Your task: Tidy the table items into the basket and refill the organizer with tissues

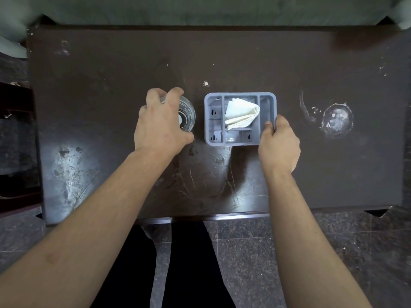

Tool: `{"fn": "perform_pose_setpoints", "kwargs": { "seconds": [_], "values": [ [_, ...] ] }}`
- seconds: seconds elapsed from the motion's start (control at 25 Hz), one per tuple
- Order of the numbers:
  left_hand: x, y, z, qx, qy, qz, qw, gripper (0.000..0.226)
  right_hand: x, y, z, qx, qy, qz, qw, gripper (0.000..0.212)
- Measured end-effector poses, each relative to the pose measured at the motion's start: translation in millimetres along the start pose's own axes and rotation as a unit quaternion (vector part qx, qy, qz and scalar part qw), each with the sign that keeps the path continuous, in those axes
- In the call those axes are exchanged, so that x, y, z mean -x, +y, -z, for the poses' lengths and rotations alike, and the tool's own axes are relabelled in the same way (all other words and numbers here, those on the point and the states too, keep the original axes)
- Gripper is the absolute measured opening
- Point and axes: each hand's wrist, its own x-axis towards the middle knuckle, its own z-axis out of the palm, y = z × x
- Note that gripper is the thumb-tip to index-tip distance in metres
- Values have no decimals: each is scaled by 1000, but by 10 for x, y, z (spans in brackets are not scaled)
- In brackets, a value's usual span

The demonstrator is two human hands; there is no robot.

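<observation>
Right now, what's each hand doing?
Left hand: fingers curled round the glass, holding it.
Right hand: gripping the near right corner of the organizer.

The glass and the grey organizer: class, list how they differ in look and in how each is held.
The glass is round and clear; the grey organizer is rectangular, opaque and divided. The left hand grips the glass from above; the right hand pinches the organizer's corner. The organizer holds a tissue. Both stand on the table.

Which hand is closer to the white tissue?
The right hand. It grips the near right corner of the gray organizer that holds the tissue. The left hand is farther away, gripping the glass beside the organizer.
</observation>
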Motion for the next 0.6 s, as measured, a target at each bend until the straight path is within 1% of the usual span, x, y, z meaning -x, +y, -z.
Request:
{"fn": "perform_pose_setpoints", "kwargs": {
  "seconds": [0.12, 0.24, 0.28, 0.36, 0.44, 0.52, 0.6],
  "values": [
    [16, 1, -21, -4, -2, -5, 1000, 87, 30, 35, 3, -1, -3, -3, 1000, 19],
    [40, -37, -17, -10, -13, -24, 1000, 98, 47, 7, 42, 1, -13, -22, 1000, 23],
    [47, -61, 9, -10, -18, -37, 999, 103, 67, -26, 90, -6, -21, -32, 999, 27],
    [81, -106, 102, -23, -20, -66, 997, 109, 120, -93, 193, -27, -35, -58, 997, 40],
    [155, -178, 236, -42, -17, -83, 996, 108, 203, -162, 279, -31, -13, -71, 997, 47],
    [248, -263, 377, -51, -8, -94, 994, 101, 326, -270, 315, -12, 31, -30, 999, 41],
    [341, -318, 524, -51, -4, -112, 992, 92, 500, -432, 333, 6, 56, 53, 997, 38]
  ]
}}
